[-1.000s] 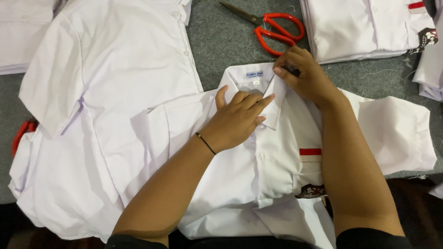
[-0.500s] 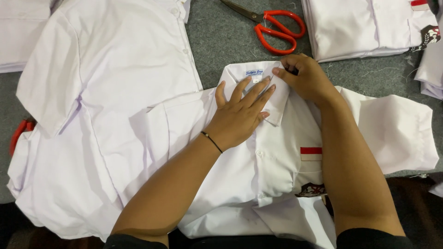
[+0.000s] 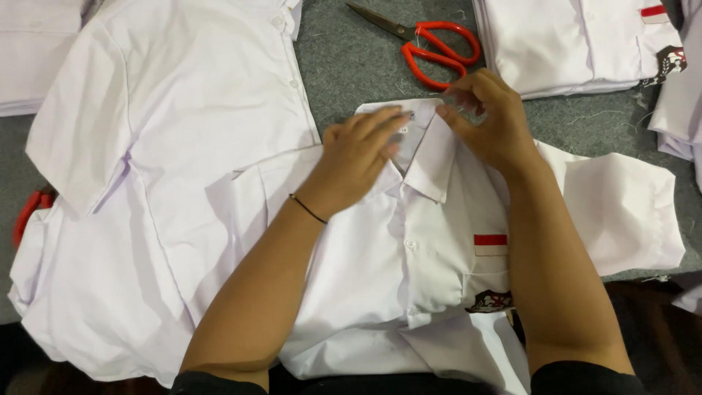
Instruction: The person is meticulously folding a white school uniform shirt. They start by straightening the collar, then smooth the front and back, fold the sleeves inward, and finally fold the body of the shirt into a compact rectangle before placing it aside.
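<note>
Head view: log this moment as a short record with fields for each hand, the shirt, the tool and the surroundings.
left hand: left hand lies flat on the collar, palm down, a thin dark band at the wrist
right hand: right hand pinches the far edge of the collar; grip closed on the cloth
garment: white shirt, buttoned, front up, red and white patch on the chest pocket
tool: red-handled scissors lie untouched beyond the hands
surface: grey table
surroundings: another white shirt spread at the left, a folded shirt at the upper right

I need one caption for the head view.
Both hands, left and right, press a white shirt's collar near red scissors.
</note>
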